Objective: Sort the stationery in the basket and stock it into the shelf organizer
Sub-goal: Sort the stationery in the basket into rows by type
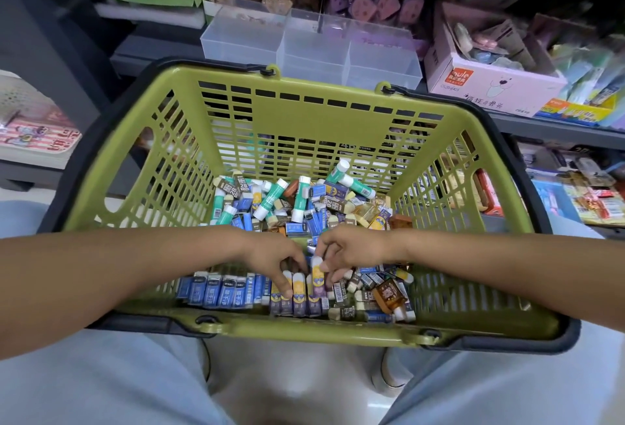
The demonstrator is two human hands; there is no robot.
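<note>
A: left to right along the basket's [162, 161] near wall: a row of blue-sleeved erasers [220, 291] stands on end at the near-left corner, packed tight; beside it a shorter row of yellow-and-purple erasers [299, 292] near the middle; a loose mixed heap [375, 292] towards the near-right corner. Glue sticks [270, 199] lie jumbled against the far wall.

B: hands?

A: left hand [275, 257] has its fingers curled down, fingertips pressing on the tops of the yellow-and-purple row, steadying it; it does not appear to grip anything. Right hand [351, 248] pinches one yellow-and-purple eraser [317, 270] by its upper end, thumb on one side and fingers on the other, just above the row's right end.

B: handling?

A: judged light and stiff; small blocks in paper sleeves. The sleeve could slide off the block if pulled by the sleeve alone, so the pinch should span the short faces, sleeve and block together. The rows look free-standing; knocking one piece may topple its neighbours, hence the steadying hand.

B: glue sticks?

A: round, smooth plastic, likely to roll; best taken across the barrel, not by the white cap.

B: organizer?

A: clear shelf organizer [311, 47] sits on the shelf just past the basket's far rim; its compartments look empty; stocking not started.
</note>
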